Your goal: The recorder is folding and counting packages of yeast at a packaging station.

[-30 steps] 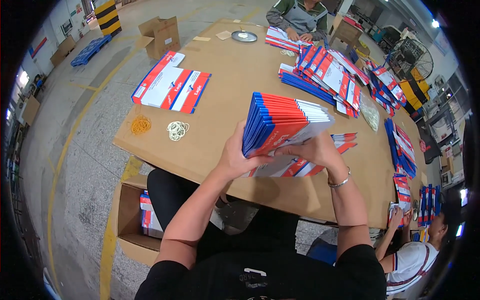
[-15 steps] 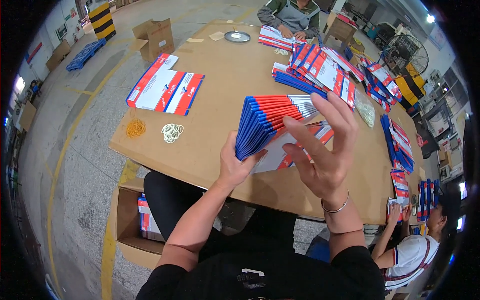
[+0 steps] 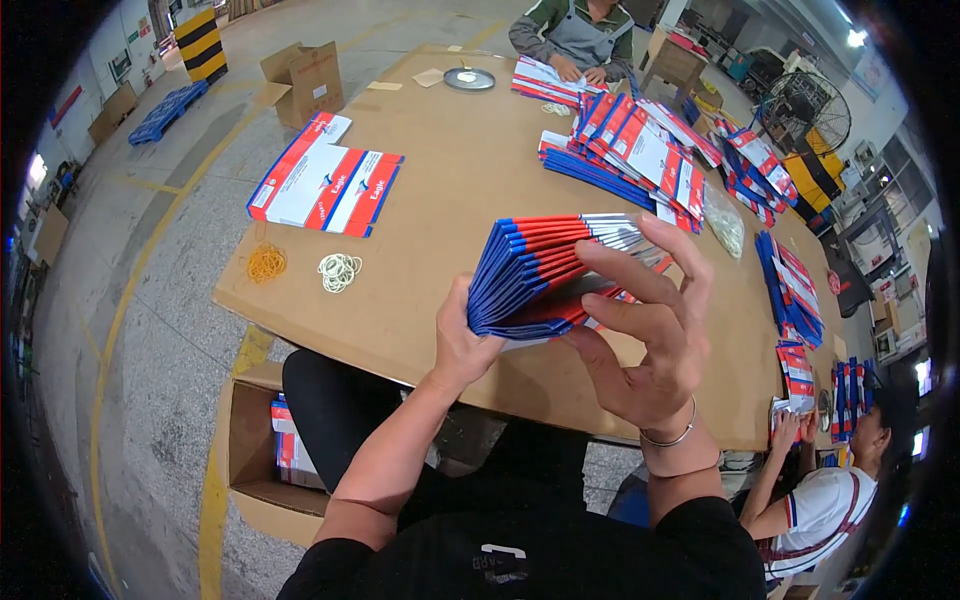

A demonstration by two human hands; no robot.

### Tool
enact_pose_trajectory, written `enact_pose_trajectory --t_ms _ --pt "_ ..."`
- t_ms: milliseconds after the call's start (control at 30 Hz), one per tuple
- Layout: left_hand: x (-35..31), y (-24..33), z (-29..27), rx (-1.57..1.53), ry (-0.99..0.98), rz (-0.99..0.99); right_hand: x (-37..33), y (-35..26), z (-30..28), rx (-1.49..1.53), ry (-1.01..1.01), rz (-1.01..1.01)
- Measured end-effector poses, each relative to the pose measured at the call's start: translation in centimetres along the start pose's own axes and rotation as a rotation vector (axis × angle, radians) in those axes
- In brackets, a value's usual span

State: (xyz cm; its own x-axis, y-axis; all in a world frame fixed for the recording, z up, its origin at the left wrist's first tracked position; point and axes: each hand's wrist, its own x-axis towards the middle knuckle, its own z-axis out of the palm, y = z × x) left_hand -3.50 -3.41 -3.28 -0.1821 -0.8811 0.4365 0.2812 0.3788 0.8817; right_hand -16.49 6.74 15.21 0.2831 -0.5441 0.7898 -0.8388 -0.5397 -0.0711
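Note:
A fanned stack of flat folded cartons [image 3: 530, 265], blue, red and white, is held up over the near side of the table. My left hand [image 3: 465, 335] is closed around its left end, thumb on the near side. At the right side of the stack is my right hand [image 3: 650, 330], its fingers spread and curved along the carton edges. Its thumb is by the lowest cartons, and whether the fingertips press on them I cannot tell. A gap shows between the bottom cartons and the fanned ones above. A bracelet [image 3: 672, 432] circles my right wrist.
On the brown table [image 3: 420, 230] lie flat cartons [image 3: 325, 185], orange rubber bands [image 3: 266, 262], pale rubber bands [image 3: 339, 271] and a carton pile [image 3: 640, 150]. An open box [image 3: 265, 440] stands by my left leg. Co-workers sit across [image 3: 580, 50] and at right [image 3: 815, 510].
The stack has tilted, and its lower cartons have spread apart from the upper ones. My right hand has come lower, its fingers nearer the stack's edge.

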Motion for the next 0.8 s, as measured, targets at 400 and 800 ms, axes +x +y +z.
enact_pose_trajectory --t_ms 400,800 --pt "0.2 0.1 0.2 0.013 0.015 0.049 -0.3 -0.1 -0.1 -0.052 -0.011 -0.03" --pt "-0.1 0.9 0.5 -0.034 0.045 -0.057 0.5 -2.1 -0.2 -0.263 -0.132 0.07"
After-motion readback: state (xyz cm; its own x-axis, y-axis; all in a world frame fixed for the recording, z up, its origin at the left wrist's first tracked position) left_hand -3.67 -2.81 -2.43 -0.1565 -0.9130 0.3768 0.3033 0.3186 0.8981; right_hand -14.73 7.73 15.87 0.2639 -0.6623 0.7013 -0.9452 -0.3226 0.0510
